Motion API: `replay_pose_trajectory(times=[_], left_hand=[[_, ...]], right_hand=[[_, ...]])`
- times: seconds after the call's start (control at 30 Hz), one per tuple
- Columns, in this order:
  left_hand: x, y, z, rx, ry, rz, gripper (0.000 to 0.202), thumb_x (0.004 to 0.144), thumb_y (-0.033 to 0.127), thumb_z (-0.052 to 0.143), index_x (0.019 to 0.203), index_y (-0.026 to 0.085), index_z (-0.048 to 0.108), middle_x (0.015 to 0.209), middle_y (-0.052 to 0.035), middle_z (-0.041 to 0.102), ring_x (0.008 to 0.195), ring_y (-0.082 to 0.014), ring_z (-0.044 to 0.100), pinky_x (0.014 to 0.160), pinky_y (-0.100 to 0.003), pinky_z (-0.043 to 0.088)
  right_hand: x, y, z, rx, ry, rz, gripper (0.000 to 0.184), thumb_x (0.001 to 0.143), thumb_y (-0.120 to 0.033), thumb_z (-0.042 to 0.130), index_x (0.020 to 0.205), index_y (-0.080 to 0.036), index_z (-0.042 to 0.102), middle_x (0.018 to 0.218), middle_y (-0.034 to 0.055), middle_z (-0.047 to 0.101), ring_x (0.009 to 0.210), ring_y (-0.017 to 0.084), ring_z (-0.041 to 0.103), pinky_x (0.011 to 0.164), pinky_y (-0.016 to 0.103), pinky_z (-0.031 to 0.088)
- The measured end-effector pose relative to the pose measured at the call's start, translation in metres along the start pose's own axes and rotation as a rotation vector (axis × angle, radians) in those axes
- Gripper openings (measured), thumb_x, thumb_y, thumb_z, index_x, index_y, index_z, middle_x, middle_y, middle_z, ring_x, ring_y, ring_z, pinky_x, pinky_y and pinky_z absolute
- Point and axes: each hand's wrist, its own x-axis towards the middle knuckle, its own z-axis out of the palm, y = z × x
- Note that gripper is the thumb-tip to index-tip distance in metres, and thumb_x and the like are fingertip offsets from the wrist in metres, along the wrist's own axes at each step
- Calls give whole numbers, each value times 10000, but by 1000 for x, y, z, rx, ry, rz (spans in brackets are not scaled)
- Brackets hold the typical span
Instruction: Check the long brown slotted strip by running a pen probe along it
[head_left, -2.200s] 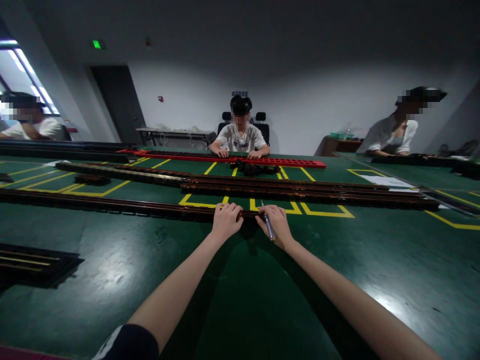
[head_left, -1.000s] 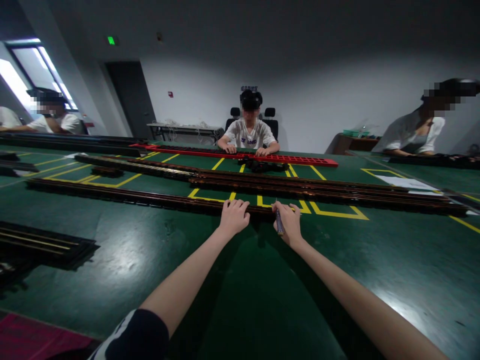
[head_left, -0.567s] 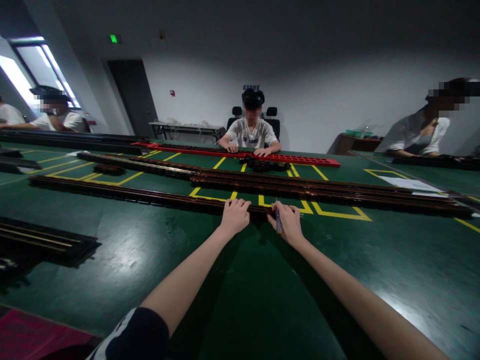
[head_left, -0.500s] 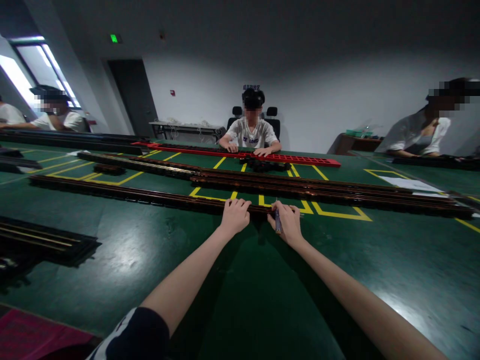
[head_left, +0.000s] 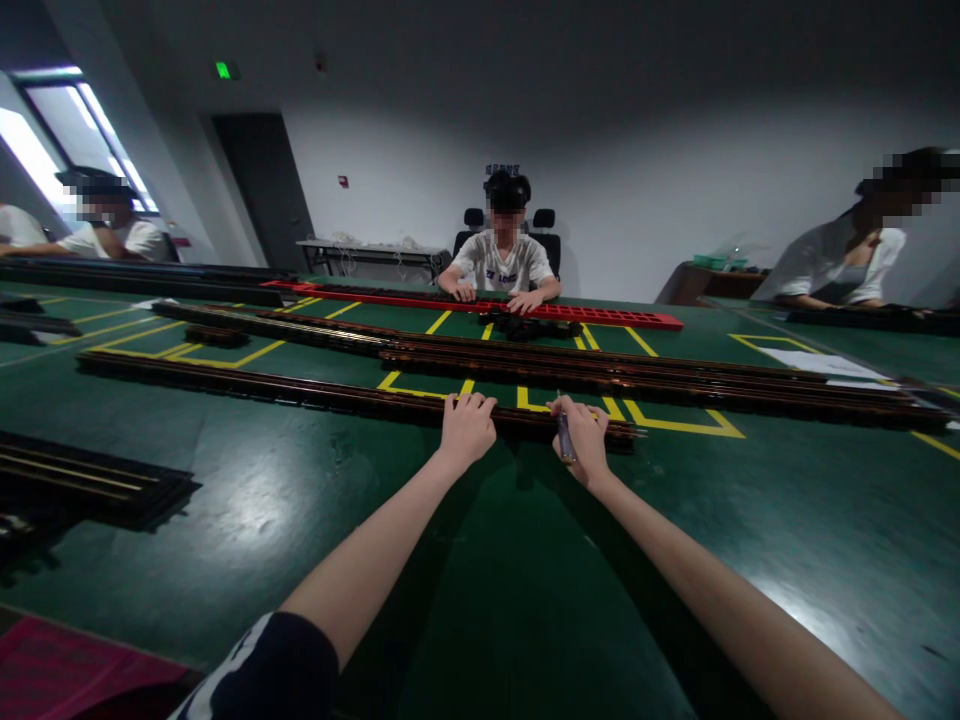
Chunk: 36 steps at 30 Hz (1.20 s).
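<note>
A long, narrow dark strip (head_left: pixel 300 390) with brownish edges lies across the green table before me. My left hand (head_left: pixel 469 428) has its fingers wrapped over the strip, near the right part of its length. Farther right along the same strip is my right hand (head_left: pixel 586 438), closed around a small screwdriver (head_left: pixel 565 440) with a translucent purplish handle. The thumb side of that hand rests at the strip, whose right end sticks out beyond it. Most of the screwdriver's shaft is hidden.
Behind the strip lies a bundle of similar long strips (head_left: pixel 675 385). More dark strips (head_left: pixel 90 480) lie at left. Yellow tape lines (head_left: pixel 682 430) mark the green table (head_left: pixel 480 600). Across it, a person (head_left: pixel 504 260) works at a red slotted rack (head_left: pixel 630 318). Other people sit on both sides.
The strip has slid to the right, and its right end now shows past my right hand. My right hand has shifted slightly right too; my left hand is nearly in the same place.
</note>
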Motion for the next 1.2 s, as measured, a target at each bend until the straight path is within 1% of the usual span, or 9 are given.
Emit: replay_pose_trajectory(times=[0.17, 0.27, 0.4, 0.5, 0.6, 0.7, 0.77, 0.97, 1.2], left_hand=[[0, 0, 1, 10, 4, 4, 381, 861, 163, 367, 1136, 187, 629, 1152, -113, 664, 1114, -268, 575, 1021, -518, 355], [0, 2, -1, 18, 12, 0, 376, 855, 156, 374, 1128, 179, 632, 1144, -115, 667, 1100, -272, 576, 1016, -510, 356], [0, 3, -3, 32, 23, -14, 385, 839, 134, 378, 1119, 205, 633, 1145, -100, 664, 1106, -269, 573, 1012, -496, 357], [-1, 2, -2, 24, 26, -18, 387, 838, 133, 378, 1118, 215, 633, 1160, -96, 658, 1115, -264, 570, 1012, -498, 357], [0, 1, -2, 18, 20, -21, 385, 838, 139, 382, 1123, 195, 634, 1162, -109, 658, 1120, -272, 567, 1022, -518, 345], [0, 2, -3, 31, 10, -28, 385, 840, 143, 379, 1123, 184, 637, 1142, -114, 667, 1114, -274, 571, 1030, -519, 339], [0, 3, -4, 42, 4, -34, 385, 844, 143, 374, 1120, 191, 638, 1137, -108, 671, 1114, -271, 574, 1030, -512, 341], [0, 4, -5, 40, -1, -33, 386, 855, 149, 366, 1131, 181, 633, 1149, -109, 669, 1119, -266, 572, 1034, -510, 341], [1, 2, -1, 33, 11, -31, 389, 853, 144, 375, 1144, 183, 629, 1160, -111, 660, 1129, -264, 564, 1034, -508, 342]], right_hand=[[1, -8, -2, 49, -27, -77, 171, 748, -164, 479, 911, -217, 483, 979, 79, 681, 979, 252, 599, 940, 419, 284], [2, -11, -2, 23, -55, -63, 137, 775, -195, 469, 909, -217, 483, 933, 78, 681, 955, 255, 597, 924, 424, 275], [2, -8, 4, 37, -18, 4, 185, 750, -179, 465, 930, -222, 477, 966, 55, 681, 964, 241, 585, 895, 401, 264], [1, 0, 9, 23, 35, 46, 291, 679, -100, 446, 943, -222, 467, 995, 31, 679, 957, 229, 582, 874, 391, 260], [0, 6, 9, -23, 1, 47, 397, 599, -68, 454, 965, -218, 479, 1010, 33, 675, 950, 236, 581, 852, 388, 270], [0, 3, 3, -29, -70, -84, 355, 649, -87, 469, 982, -210, 493, 1068, 69, 669, 1021, 256, 559, 866, 395, 278], [0, -3, 0, -4, -92, -112, 284, 711, -117, 466, 977, -211, 502, 1063, 82, 673, 1033, 261, 557, 891, 412, 274], [2, -9, 0, 18, -94, -32, 182, 786, -182, 466, 962, -216, 504, 978, 85, 682, 995, 264, 573, 879, 431, 289], [2, -9, -1, 7, -97, -46, 261, 756, -99, 440, 964, -236, 519, 1024, 80, 673, 1064, 264, 541, 881, 436, 278]])
